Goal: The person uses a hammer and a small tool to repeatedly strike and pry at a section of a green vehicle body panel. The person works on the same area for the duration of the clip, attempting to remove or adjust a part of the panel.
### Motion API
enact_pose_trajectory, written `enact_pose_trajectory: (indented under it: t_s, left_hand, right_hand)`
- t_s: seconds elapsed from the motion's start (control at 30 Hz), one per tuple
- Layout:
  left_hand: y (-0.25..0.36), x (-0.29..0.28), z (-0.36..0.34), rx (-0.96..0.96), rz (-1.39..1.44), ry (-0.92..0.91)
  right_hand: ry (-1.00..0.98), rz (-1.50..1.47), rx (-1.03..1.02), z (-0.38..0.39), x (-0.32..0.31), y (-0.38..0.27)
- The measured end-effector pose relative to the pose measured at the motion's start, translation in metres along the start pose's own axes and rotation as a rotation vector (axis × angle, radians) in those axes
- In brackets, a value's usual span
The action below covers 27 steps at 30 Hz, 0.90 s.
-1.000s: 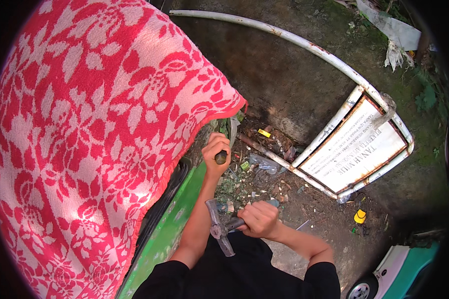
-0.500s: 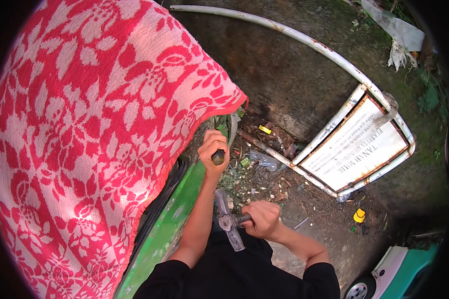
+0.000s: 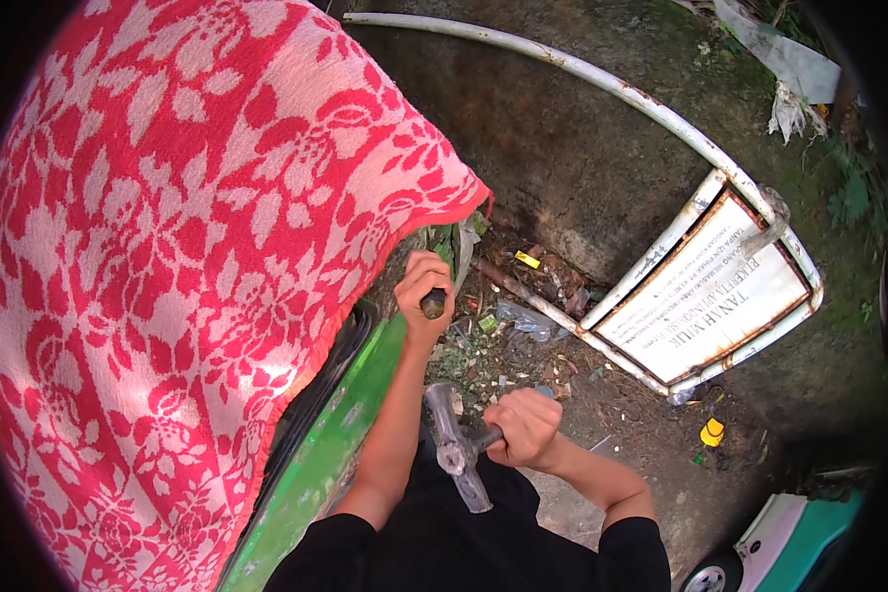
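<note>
My right hand (image 3: 528,426) is closed round the handle of a hammer (image 3: 455,456). Its worn metal head points toward me, in front of my black shirt. Farther out and to the left, my left hand (image 3: 423,287) grips a short tool with a rounded, dark butt end (image 3: 432,304). The rest of that tool is hidden by the fist, so its kind cannot be told. Beside the left forearm runs a green painted panel (image 3: 328,426) with worn pale patches. A red and pink flowered blanket (image 3: 187,266) drapes over what lies left of it.
On the right, a rusty white tube frame (image 3: 602,74) holds a white sign board (image 3: 710,286) against a dark mossy wall (image 3: 553,168). Litter and chips (image 3: 498,345) cover the ground ahead, with a yellow scrap (image 3: 711,432) farther right. A green and white vehicle (image 3: 794,543) stands at lower right.
The hammer in my right hand has shifted slightly to the right and toward me. My left hand stays almost in place with its tool.
</note>
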<state>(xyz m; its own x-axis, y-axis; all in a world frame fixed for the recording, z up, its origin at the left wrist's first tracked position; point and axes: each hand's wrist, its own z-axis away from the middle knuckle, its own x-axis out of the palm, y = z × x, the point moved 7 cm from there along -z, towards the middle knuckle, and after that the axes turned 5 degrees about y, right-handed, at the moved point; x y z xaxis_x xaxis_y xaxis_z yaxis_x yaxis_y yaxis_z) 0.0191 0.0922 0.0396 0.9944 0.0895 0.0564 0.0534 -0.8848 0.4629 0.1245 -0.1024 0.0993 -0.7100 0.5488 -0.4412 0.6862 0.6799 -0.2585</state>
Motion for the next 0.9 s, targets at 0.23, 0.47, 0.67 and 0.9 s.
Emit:
enact_pose_trajectory:
  t_s: [0.23, 0.47, 0.67, 0.9]
  left_hand:
    - [0.005, 0.014, 0.0, 0.063, -0.008, -0.019]
    - [0.002, 0.0, -0.004, -0.017, 0.003, -0.031]
    - [-0.008, 0.004, 0.006, -0.078, 0.044, -0.008]
    - [-0.023, 0.015, 0.036, -0.107, -0.035, -0.131]
  right_hand:
    - [-0.295, 0.327, 0.122, 0.023, 0.051, 0.047]
    - [-0.088, 0.044, 0.097, -0.015, -0.001, -0.007]
    - [-0.307, 0.255, 0.21, 0.019, 0.046, 0.05]
    - [-0.14, 0.107, 0.413, 0.036, 0.019, 0.046]
